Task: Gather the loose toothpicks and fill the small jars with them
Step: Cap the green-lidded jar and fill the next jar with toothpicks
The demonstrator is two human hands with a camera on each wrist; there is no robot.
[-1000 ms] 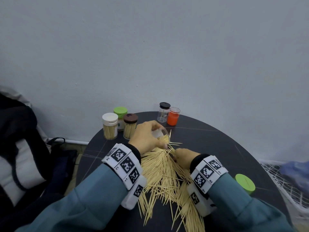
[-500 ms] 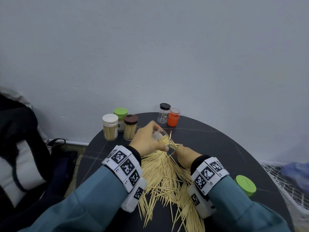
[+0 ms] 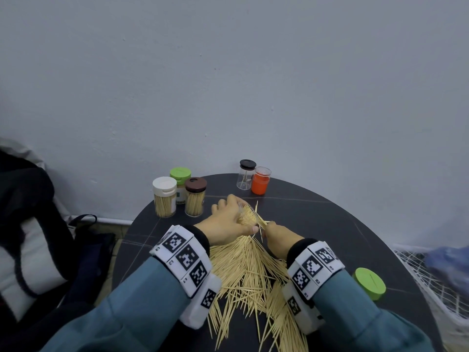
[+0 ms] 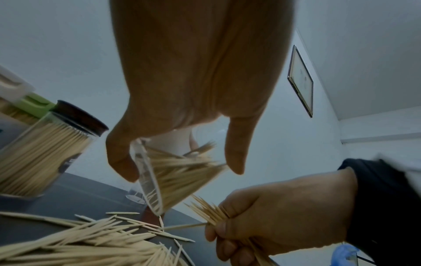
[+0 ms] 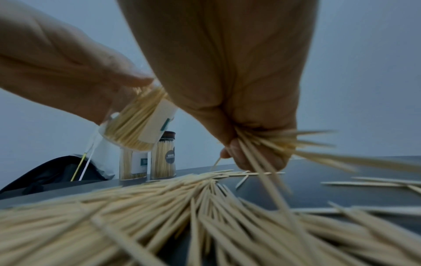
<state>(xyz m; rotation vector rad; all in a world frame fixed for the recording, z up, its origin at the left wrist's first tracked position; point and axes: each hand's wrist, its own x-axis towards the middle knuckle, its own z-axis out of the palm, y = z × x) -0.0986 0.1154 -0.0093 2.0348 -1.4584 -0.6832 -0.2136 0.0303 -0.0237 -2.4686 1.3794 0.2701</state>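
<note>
My left hand (image 3: 232, 222) (image 4: 182, 156) grips a clear open jar (image 4: 159, 178) (image 5: 134, 122), tilted and partly full of toothpicks, above the dark round table (image 3: 317, 224). Just to its right my right hand (image 3: 275, 235) (image 5: 250, 153) (image 4: 273, 221) pinches a bundle of toothpicks (image 4: 208, 210) (image 5: 273, 142), their tips close below the jar's mouth. A big pile of loose toothpicks (image 3: 248, 275) (image 5: 159, 207) lies on the table under and behind both wrists.
Three capped jars filled with toothpicks stand back left: white (image 3: 164, 196), green (image 3: 180, 182), brown (image 3: 195, 196). A black-capped, nearly empty jar (image 3: 246, 174) and an orange jar (image 3: 261, 180) stand at the back. A green lid (image 3: 369, 283) lies right. A wire basket (image 3: 431, 288) borders the table's right edge.
My right hand has lifted off the pile with a bundle of toothpicks and moved up toward the jar's mouth. The left hand keeps the jar tilted, shifted slightly.
</note>
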